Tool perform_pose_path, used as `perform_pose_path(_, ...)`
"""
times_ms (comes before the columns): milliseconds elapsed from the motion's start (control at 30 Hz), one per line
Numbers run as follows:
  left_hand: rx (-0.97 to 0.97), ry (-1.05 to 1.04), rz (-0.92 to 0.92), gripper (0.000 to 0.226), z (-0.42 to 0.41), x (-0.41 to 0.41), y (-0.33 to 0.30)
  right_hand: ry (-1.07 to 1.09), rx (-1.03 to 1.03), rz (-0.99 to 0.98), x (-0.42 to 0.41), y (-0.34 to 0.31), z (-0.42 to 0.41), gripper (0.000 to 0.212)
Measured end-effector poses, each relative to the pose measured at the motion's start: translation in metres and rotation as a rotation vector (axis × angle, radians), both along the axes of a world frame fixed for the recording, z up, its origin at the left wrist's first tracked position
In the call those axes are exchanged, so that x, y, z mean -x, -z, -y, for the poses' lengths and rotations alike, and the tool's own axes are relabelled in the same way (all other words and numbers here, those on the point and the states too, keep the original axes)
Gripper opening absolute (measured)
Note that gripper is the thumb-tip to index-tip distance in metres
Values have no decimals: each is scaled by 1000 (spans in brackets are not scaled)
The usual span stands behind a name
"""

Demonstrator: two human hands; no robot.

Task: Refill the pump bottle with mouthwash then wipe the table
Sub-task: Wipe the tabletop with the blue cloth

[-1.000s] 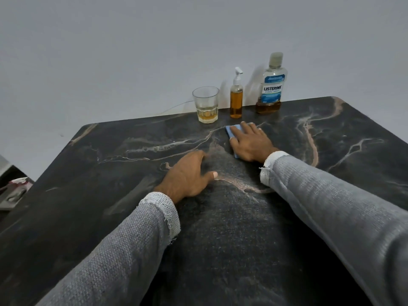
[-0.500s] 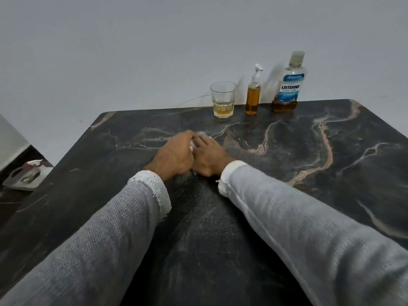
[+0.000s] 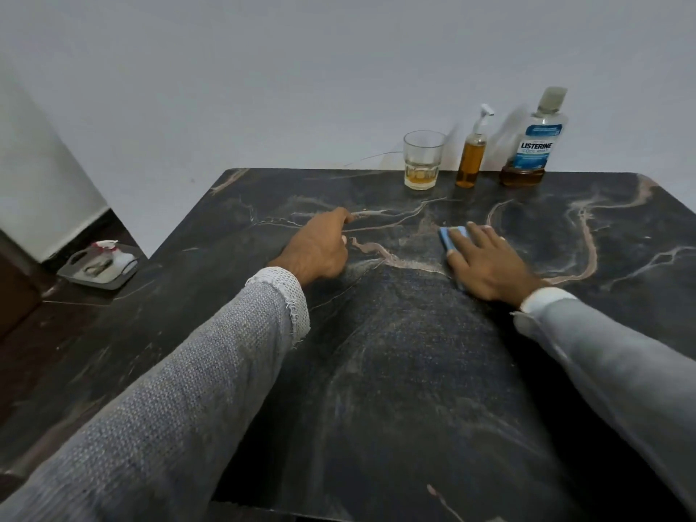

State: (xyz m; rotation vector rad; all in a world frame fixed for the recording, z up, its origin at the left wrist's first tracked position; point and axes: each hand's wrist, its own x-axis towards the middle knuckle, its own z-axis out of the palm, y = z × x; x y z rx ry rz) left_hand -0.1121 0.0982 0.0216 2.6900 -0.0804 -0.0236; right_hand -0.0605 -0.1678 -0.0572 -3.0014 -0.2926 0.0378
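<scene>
The person's right hand lies flat on a blue cloth, with straight fingers pressing it down on the dark table. Only a small blue part of the cloth peeks out by the fingertips and the thumb; the rest is hidden under the hand.

The left hand rests on the table well to the left of the cloth. Its fingers are loosely bent and it holds nothing (the fingertips touch the table top near a pale wavy line in the stone).

Both arms wear grey knit sleeves.

At the far edge of the table three things stand in a row, all upright. On the left is a glass with a little yellow-brown liquid at the bottom. Just beside it, in the middle, is the pump bottle, filled most of the way up with amber liquid, and its white pump is on top. On the right is the mouthwash bottle with a blue label and its cap on; only a low band of amber liquid is left in it.

Off the table, on the dark floor to the left, sits a small grey tray with some things on it that are too small to tell.
</scene>
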Motion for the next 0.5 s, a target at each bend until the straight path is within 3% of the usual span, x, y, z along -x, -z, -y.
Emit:
perform_pose_path(100, 12, -5, 11, 46, -5, 1, 0, 7, 14, 17, -14, 1, -52, 59)
perform_pose_path(300, 27, -28, 39, 47, -16, 4, -5, -252, -59, 69, 37, 1, -160, 53)
perform_pose_path(500, 9, -34, 41, 45, -23, 12, 0, -350, -59, 80, 105, 8, -130, 59)
